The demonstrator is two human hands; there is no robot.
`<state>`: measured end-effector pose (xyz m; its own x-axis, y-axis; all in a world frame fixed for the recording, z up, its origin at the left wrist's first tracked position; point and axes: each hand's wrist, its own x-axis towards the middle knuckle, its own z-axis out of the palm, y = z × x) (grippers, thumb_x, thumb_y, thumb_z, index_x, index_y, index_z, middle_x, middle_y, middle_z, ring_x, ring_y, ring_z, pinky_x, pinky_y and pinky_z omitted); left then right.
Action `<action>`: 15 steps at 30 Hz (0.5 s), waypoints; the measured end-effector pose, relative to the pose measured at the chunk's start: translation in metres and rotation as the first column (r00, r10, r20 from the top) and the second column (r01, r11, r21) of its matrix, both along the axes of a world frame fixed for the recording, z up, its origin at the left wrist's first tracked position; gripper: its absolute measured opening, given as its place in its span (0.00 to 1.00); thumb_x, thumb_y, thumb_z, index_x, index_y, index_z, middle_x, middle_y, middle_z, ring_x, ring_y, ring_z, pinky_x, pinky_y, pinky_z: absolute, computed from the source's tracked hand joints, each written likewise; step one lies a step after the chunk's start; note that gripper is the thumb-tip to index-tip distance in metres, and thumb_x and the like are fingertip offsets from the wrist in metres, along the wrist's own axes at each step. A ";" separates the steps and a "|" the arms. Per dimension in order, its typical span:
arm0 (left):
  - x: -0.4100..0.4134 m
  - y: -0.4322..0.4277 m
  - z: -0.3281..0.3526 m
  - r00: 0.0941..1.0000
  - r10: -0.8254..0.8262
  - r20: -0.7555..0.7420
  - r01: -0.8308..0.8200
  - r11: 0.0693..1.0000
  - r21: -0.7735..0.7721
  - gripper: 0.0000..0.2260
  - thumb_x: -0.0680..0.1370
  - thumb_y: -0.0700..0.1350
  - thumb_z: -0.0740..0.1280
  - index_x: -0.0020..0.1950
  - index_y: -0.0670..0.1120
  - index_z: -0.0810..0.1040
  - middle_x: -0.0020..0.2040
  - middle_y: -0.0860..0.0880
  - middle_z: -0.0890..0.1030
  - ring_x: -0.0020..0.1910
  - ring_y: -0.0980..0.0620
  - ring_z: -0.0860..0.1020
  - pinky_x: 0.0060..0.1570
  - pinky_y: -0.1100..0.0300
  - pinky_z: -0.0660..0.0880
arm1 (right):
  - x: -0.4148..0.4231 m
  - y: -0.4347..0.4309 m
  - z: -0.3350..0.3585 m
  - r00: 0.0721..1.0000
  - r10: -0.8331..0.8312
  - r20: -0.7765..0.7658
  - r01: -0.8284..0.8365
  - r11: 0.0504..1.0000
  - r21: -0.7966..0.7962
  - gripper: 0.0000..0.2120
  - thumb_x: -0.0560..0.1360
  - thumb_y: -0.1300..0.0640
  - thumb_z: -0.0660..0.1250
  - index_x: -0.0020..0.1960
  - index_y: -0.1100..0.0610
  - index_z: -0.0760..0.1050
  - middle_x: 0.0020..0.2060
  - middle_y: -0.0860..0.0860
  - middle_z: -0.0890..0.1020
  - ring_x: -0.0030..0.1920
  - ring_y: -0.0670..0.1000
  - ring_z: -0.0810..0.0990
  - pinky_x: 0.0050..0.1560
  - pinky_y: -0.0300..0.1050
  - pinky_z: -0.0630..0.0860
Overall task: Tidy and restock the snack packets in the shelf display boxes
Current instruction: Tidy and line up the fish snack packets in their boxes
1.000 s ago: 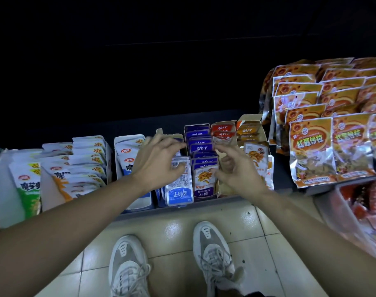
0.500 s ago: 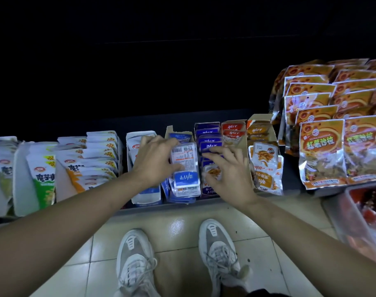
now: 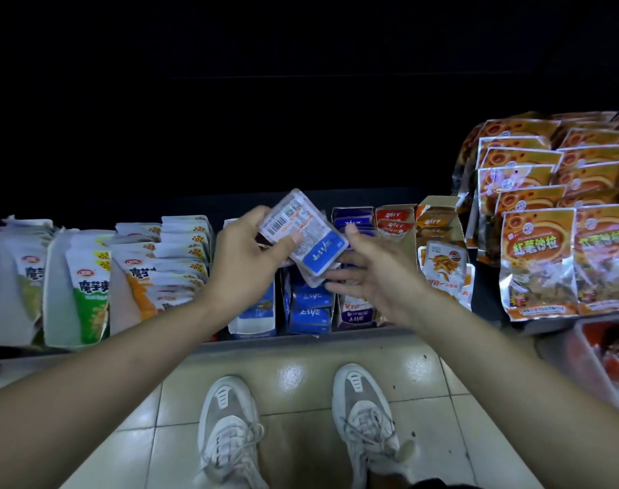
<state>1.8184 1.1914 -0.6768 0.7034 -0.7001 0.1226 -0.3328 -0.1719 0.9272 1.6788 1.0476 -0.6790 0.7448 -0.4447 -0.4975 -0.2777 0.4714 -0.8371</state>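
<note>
Above the blue display box [image 3: 287, 301]: blue packet [image 3: 308, 234] was held clear, barcode side up.
Left hand [image 3: 244, 262]: fingers gripped the packet.
Right hand [image 3: 375, 273]: fingers spread loose at its near edge.
Step judged: packet needed turning face-out before slotting upright.

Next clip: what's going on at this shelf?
A person stands at a low shelf of snack display boxes. Their left hand grips a small stack of flat blue-and-white foil packets, barcode side up, above the matching blue packets standing in the shelf box. The right hand is open, fingers spread beside the stack's lower end; whether it touches is unclear. The stack is not yet in any box.
</note>
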 end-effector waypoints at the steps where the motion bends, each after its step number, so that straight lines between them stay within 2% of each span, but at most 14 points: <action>1: -0.004 0.000 -0.001 0.999 -0.038 -0.023 0.038 0.999 -0.004 0.05 0.79 0.41 0.71 0.53 0.44 0.79 0.47 0.51 0.85 0.48 0.54 0.84 0.47 0.49 0.83 | 0.001 0.001 0.003 0.999 0.028 0.020 -0.029 0.995 0.100 0.22 0.79 0.41 0.63 0.61 0.58 0.78 0.53 0.59 0.85 0.54 0.59 0.85 0.55 0.57 0.81; 3: -0.013 0.002 -0.006 0.991 -0.132 -0.013 0.132 0.991 0.004 0.05 0.79 0.41 0.71 0.55 0.45 0.80 0.48 0.51 0.85 0.49 0.52 0.84 0.49 0.45 0.81 | 0.002 0.002 0.007 0.998 0.018 0.064 -0.033 0.968 0.247 0.26 0.78 0.40 0.64 0.63 0.61 0.76 0.56 0.60 0.83 0.56 0.61 0.83 0.58 0.60 0.79; 6: -0.021 0.006 -0.014 0.952 -0.287 0.107 0.281 0.957 0.066 0.08 0.79 0.47 0.70 0.57 0.48 0.80 0.47 0.52 0.83 0.48 0.51 0.82 0.47 0.45 0.79 | -0.001 -0.001 0.009 0.995 -0.054 0.087 0.023 0.945 0.325 0.24 0.77 0.48 0.69 0.64 0.65 0.74 0.57 0.62 0.83 0.57 0.61 0.83 0.54 0.56 0.82; 8: -0.024 0.009 -0.016 0.902 -0.366 0.231 0.350 0.930 0.108 0.10 0.79 0.47 0.70 0.60 0.48 0.82 0.50 0.54 0.82 0.50 0.55 0.81 0.49 0.49 0.79 | -0.004 -0.001 0.004 0.993 -0.066 0.101 0.033 0.953 0.301 0.22 0.76 0.54 0.70 0.62 0.68 0.73 0.54 0.62 0.82 0.55 0.60 0.84 0.50 0.52 0.82; 10: -0.024 0.011 -0.015 0.867 -0.425 0.260 0.407 0.905 0.125 0.15 0.78 0.47 0.71 0.64 0.48 0.81 0.58 0.55 0.82 0.58 0.58 0.79 0.57 0.54 0.77 | -0.006 -0.002 -0.002 0.991 -0.072 0.110 0.042 0.967 0.251 0.15 0.76 0.60 0.70 0.60 0.65 0.74 0.53 0.64 0.80 0.53 0.60 0.83 0.49 0.52 0.82; 11: -0.023 0.012 -0.015 0.850 -0.460 0.256 0.438 0.888 0.139 0.17 0.77 0.48 0.72 0.66 0.49 0.80 0.61 0.55 0.81 0.62 0.57 0.78 0.60 0.55 0.75 | -0.007 -0.001 -0.005 0.991 -0.077 0.106 0.053 0.974 0.221 0.15 0.75 0.63 0.70 0.60 0.64 0.74 0.54 0.65 0.80 0.53 0.60 0.82 0.50 0.55 0.82; 13: -0.022 0.015 -0.014 0.817 -0.519 0.251 0.492 0.855 0.166 0.19 0.77 0.53 0.71 0.66 0.49 0.81 0.64 0.55 0.80 0.66 0.53 0.75 0.65 0.54 0.71 | -0.008 -0.002 -0.010 0.990 -0.084 0.110 0.065 0.985 0.162 0.20 0.75 0.69 0.68 0.65 0.58 0.74 0.59 0.64 0.81 0.54 0.61 0.81 0.54 0.57 0.80; 15: -0.022 0.016 -0.014 0.847 -0.515 0.132 0.504 0.857 0.105 0.18 0.78 0.54 0.65 0.64 0.47 0.82 0.63 0.53 0.81 0.67 0.49 0.74 0.67 0.55 0.68 | -0.010 -0.003 -0.012 0.988 -0.050 0.143 0.033 0.992 0.121 0.24 0.75 0.72 0.66 0.67 0.56 0.73 0.58 0.61 0.82 0.54 0.60 0.82 0.53 0.54 0.80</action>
